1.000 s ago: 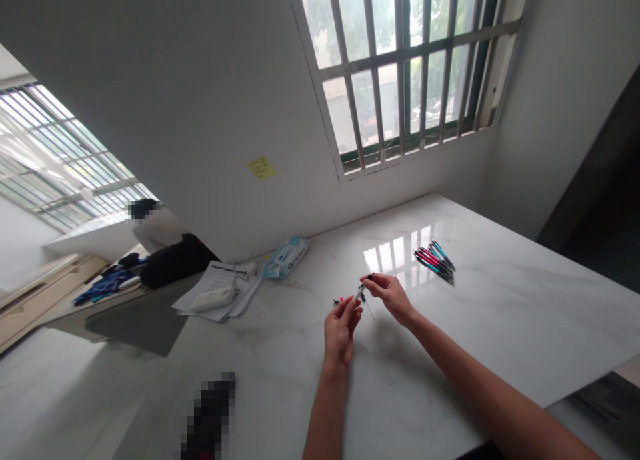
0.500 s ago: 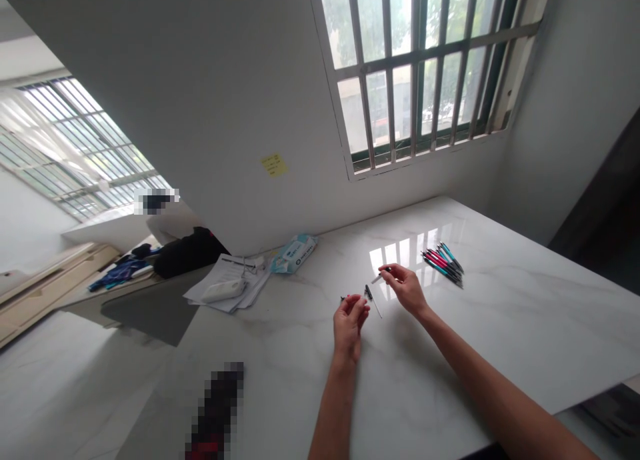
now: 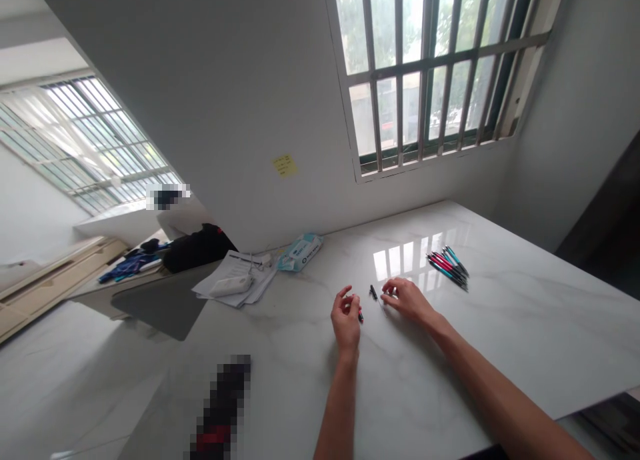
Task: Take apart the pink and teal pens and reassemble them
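Note:
My left hand [image 3: 346, 319] is curled above the white marbled table [image 3: 415, 393], closed on a red and black pen part [image 3: 361, 315]. The part's dark end pokes out below the fingers, and the rest is mostly hidden. To its right, my right hand [image 3: 407, 300] is low over the table with bent fingers. Its fingertips are beside a thin pale rod [image 3: 381, 304]; what they pinch, if anything, is too small to make out. Between the two hands lies a short black pen piece [image 3: 373, 291].
Several red, teal and black pens [image 3: 449, 267] lie in a bunch on the right. Papers [image 3: 225, 280] with a white device [image 3: 231, 285] on them and a blue wipes pack [image 3: 300, 252] are by the wall. A blurred dark object [image 3: 220, 407] is at lower left.
My right hand has lowered towards the thin rod, and the black-and-white piece in its fingers no longer shows. My left hand has turned, so the red and black part now points downward.

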`<state>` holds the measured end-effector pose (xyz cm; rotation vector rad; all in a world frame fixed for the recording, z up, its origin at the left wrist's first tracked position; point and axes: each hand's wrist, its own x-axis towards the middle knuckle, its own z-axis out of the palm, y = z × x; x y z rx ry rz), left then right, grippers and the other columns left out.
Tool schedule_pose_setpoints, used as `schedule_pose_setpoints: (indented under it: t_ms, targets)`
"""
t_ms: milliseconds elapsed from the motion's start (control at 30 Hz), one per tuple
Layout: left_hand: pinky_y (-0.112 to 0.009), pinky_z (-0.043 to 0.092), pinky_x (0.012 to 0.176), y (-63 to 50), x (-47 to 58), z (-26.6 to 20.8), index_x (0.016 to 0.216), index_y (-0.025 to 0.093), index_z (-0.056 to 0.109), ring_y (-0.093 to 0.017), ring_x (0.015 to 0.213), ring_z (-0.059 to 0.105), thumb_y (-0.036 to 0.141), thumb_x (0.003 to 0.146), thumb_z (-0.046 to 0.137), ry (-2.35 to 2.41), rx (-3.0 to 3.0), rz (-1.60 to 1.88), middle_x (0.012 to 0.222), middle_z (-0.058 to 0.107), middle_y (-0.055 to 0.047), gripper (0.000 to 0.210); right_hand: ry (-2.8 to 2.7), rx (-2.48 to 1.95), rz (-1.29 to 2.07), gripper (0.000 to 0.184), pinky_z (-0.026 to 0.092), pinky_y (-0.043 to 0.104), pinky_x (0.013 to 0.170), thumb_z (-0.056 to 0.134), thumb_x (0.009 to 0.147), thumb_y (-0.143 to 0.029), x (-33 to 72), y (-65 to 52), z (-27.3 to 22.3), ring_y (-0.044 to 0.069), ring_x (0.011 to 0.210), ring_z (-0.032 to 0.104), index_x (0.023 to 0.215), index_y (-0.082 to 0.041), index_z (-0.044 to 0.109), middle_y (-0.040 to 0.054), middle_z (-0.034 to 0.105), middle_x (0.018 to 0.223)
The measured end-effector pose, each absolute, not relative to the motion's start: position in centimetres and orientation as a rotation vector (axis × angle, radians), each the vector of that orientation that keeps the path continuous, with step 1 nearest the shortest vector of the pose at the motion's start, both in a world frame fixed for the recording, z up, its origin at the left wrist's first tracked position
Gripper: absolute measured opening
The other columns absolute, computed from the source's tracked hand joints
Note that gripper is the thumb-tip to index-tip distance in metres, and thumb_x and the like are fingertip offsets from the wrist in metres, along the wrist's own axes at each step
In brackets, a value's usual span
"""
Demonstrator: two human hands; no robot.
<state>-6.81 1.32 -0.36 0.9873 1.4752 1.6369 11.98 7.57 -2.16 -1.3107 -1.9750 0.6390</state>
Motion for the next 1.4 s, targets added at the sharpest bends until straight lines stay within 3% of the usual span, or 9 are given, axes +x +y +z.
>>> schedule_pose_setpoints:
  t_ms: [233,400,533,633,933,1100,1400]
  targets:
    - [-0.025,0.053,0.072,0.8,-6.2,0.3,0.103,0.022,0.066,-0.014,0.074,0.071,0.037,0.092,0.063,1.696,1.33,1.404,0.091,0.075,-0.003,0.019,-1.995,-1.337,0.638,0.017,0.047,0.028,0.078,0.061,0.089,-0.024,11.9,7.7,-2.2,0.019,0.079,0.067,0.088,-0.02,0.077,0.0056,0.073,0.087]
    - [-0.027,0.049,0.08,0.9,-5.4,0.9,0.111,0.027,0.065,-0.015,0.082,0.075,0.02,0.094,0.062,1.964,1.689,0.945,0.097,0.079,0.0,0.019,-2.03,-1.297,0.658,0.018,0.047,0.027,0.08,0.061,0.087,-0.022,11.7,7.6,-2.3,0.019,0.083,0.068,0.091,-0.021,0.079,0.0053,0.074,0.089]
    - [-0.031,0.049,0.086,1.4,-5.1,1.6,0.098,0.026,0.072,-0.021,0.093,0.071,0.023,0.094,0.066,2.087,1.994,0.711,0.099,0.078,-0.003,0.008,-2.016,-1.299,0.669,0.018,0.047,0.027,0.079,0.061,0.087,-0.022,11.7,7.5,-2.1,0.019,0.081,0.068,0.093,-0.021,0.078,0.0049,0.075,0.088]
    - [-0.034,0.048,0.094,1.8,-5.2,1.9,0.095,0.024,0.076,-0.025,0.102,0.065,0.025,0.092,0.071,2.107,2.147,0.684,0.101,0.077,-0.004,0.006,-2.016,-1.298,0.678,0.017,0.047,0.026,0.078,0.062,0.087,-0.022,11.7,7.5,-1.8,0.019,0.081,0.068,0.093,-0.021,0.078,0.0046,0.075,0.087]
    - [-0.035,0.046,0.099,2.7,-4.7,1.4,0.095,0.025,0.079,-0.023,0.099,0.066,0.02,0.092,0.067,2.084,2.174,0.563,0.097,0.079,-0.004,0.013,-2.017,-1.311,0.712,0.018,0.046,0.026,0.077,0.062,0.086,-0.019,11.5,7.3,-1.0,0.019,0.082,0.069,0.094,-0.022,0.078,0.0034,0.077,0.088]
    - [-0.033,0.046,0.094,3.2,-4.7,1.1,0.094,0.025,0.077,-0.023,0.098,0.067,0.02,0.093,0.063,2.105,2.18,0.539,0.096,0.078,-0.005,0.015,-1.988,-1.311,0.79,0.025,0.045,0.025,0.07,0.062,0.085,-0.021,11.4,7.1,-1.0,0.017,0.072,0.068,0.107,-0.022,0.075,0.0014,0.077,0.084]
    - [-0.033,0.046,0.093,3.6,-4.8,1.2,0.097,0.025,0.077,-0.025,0.1,0.066,0.02,0.094,0.061,2.122,2.146,0.48,0.098,0.078,-0.006,0.017,-1.989,-1.318,0.792,0.023,0.044,0.024,0.069,0.061,0.087,-0.021,11.3,7.2,-1.1,0.017,0.073,0.068,0.106,-0.023,0.075,0.0016,0.077,0.086]
